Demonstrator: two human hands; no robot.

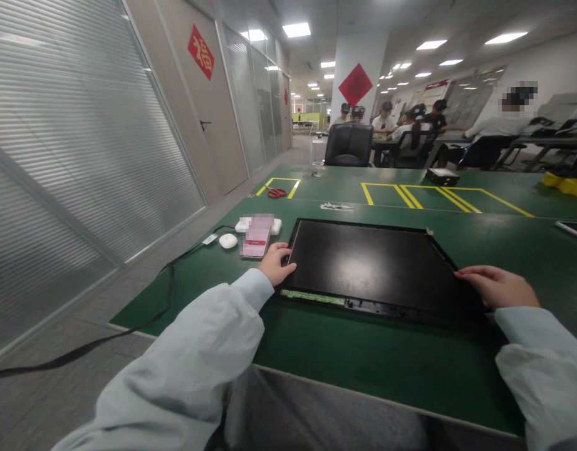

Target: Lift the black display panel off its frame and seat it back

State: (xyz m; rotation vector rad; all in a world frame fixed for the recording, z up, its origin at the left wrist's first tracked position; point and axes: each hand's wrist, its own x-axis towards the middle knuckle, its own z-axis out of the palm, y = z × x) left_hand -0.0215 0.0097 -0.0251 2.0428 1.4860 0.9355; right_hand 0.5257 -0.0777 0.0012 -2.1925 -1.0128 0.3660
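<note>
A flat black display panel (363, 263) lies screen side up at the front of the green table, its surface reflecting a bright patch of light. Along its near edge runs a green circuit strip (312, 297). My left hand (275, 264) grips the panel's left edge, thumb on top and fingers at the side. At the right edge, my right hand (502, 285) holds the frame with its fingertips, the thumb mostly hidden. The panel's underside is out of sight.
Left of the panel are a phone (257, 241), a white rounded case (228, 241) and a black strap (170, 282). Farther back lie red-handled scissors (276, 193), small metal pieces (337, 206), yellow tape markings (413, 196) and a black box (441, 177). Several people sit beyond.
</note>
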